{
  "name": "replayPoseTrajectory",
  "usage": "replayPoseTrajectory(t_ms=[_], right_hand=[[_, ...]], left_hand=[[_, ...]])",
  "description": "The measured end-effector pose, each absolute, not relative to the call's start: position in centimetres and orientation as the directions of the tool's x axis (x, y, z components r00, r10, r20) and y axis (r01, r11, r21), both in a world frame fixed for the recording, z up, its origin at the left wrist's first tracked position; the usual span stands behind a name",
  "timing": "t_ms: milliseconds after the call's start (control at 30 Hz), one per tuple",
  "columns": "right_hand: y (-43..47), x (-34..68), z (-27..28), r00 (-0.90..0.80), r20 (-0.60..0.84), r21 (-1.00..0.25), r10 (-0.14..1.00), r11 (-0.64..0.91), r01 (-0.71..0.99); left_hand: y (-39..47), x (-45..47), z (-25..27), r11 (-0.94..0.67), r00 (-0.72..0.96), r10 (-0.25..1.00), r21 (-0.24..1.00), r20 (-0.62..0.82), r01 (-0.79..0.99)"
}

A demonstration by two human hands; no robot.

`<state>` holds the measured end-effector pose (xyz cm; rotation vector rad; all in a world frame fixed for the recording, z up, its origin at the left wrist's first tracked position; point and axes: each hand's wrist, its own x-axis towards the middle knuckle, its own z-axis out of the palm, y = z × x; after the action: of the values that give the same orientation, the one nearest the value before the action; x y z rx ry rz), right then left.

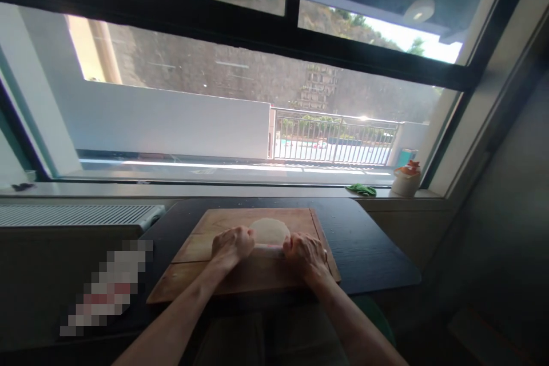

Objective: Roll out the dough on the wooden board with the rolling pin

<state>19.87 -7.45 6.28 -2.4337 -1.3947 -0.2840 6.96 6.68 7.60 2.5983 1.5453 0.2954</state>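
Note:
A pale, flat round of dough (270, 230) lies on a wooden board (197, 274). Across its near edge runs a light rolling pin (269, 250), of which only the middle shows between my hands. My left hand (234, 245) is closed round the pin's left end. Round its right end my right hand (305, 250) is closed too, knuckles up. Both ends of the pin are hidden under my fingers.
The board rests on a dark table (364, 251) beneath a wide window. A green cloth (361, 189) and a white pot-like container (406, 180) stand on the sill (257, 190). A radiator (81, 215) is at the left, near a blurred-out patch (109, 291).

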Motion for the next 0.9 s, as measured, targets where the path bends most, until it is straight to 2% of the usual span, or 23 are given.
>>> replayPoseTrajectory(t_ms=[167, 333, 567, 767, 900], right_hand=[[-6.2, 21.2, 7.0, 0.545, 0.178, -0.206, 0.820, -0.510, 0.835], [-3.8, 23.4, 7.8, 0.551, 0.104, -0.244, 0.828, -0.516, 0.821], [-2.8, 23.4, 7.7, 0.573, 0.250, -0.254, 0.780, -0.518, 0.817], [-3.4, 22.4, 7.5, 0.580, 0.342, -0.262, 0.739, -0.518, 0.814], [-4.5, 21.9, 7.6, 0.537, 0.366, -0.249, 0.760, -0.475, 0.844]], left_hand=[[6.9, 6.8, 7.9, -0.510, 0.496, 0.860, 0.180, 0.121, 0.841], [5.8, 5.5, 7.5, -0.643, 0.602, 0.754, 0.112, 0.263, 0.757], [8.5, 7.3, 7.5, -0.612, 0.592, 0.786, 0.086, 0.179, 0.786], [6.7, 6.7, 6.8, -0.589, 0.535, 0.763, 0.049, 0.363, 0.807], [6.6, 6.5, 6.8, -0.608, 0.559, 0.753, 0.042, 0.348, 0.793]])
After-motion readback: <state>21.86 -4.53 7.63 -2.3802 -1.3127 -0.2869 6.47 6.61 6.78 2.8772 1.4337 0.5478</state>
